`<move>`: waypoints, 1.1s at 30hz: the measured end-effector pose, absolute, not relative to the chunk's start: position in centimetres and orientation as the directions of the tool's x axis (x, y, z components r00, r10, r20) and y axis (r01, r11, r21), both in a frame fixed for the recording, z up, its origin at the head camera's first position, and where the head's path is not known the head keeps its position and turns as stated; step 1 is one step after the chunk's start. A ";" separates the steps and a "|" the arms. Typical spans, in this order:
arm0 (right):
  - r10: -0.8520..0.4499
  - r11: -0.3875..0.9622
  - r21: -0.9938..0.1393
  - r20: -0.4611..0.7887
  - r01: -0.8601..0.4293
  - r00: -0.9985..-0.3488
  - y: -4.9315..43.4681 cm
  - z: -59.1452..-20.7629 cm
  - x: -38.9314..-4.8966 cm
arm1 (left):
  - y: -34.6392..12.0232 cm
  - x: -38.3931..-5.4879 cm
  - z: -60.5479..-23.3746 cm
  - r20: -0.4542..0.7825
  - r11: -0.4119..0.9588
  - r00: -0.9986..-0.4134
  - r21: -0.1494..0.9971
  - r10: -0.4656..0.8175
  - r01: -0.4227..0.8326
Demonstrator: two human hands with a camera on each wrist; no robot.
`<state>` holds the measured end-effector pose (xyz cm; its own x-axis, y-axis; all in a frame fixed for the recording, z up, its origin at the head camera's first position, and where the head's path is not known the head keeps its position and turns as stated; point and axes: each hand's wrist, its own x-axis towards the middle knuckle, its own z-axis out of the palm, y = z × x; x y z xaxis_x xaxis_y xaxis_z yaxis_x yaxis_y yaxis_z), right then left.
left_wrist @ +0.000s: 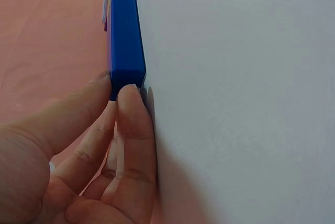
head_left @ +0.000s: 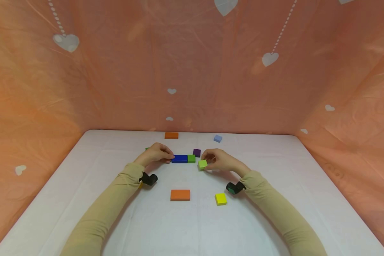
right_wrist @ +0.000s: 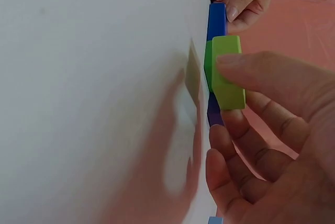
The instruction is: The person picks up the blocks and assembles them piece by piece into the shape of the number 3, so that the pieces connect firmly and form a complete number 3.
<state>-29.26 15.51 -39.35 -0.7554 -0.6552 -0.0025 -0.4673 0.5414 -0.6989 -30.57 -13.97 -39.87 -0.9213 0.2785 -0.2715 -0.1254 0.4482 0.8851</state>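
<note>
The lime-green block [head_left: 202, 164] is a small, flat square tile with bright top and slightly darker sides, held just above the white table [head_left: 275, 199] a little right of centre, at about four o'clock from the dark green block [head_left: 191, 158]. That dark green block sits end to end against the blue block [head_left: 179, 159], forming a short row; a purple block [head_left: 196, 153] lies just beyond the row at about one o'clock.

Both forearms, in tan sleeves, reach inward from the lower corners, wrists bent toward the row. The right hand [head_left: 220, 160] pinches the lime-green block between thumb and curled fingers [right_wrist: 251, 72]; the tile looks tilted, though the blurred wrist view makes it hard to be sure. The left hand [head_left: 156, 153] has its fingertips [left_wrist: 133, 103] gathered against the left end of the blue block, thumb and forefinger clasping its end face.

At six o'clock from the row lie an orange block [head_left: 180, 195] and a yellow block [head_left: 220, 198].
</note>
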 end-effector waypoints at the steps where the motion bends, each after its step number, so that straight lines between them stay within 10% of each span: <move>1: -0.652 0.546 -0.698 -0.008 -0.463 -0.758 15.4 -39.3 -29.3 | -14.0 -30.6 -39.9 -0.271 0.449 -0.922 0.885 0.278 -0.125; 33: -0.632 0.587 -0.674 -0.036 -0.448 -0.774 13.5 -39.5 -29.2 | -14.1 -30.6 -39.9 -0.269 0.449 -0.919 0.886 0.290 -0.118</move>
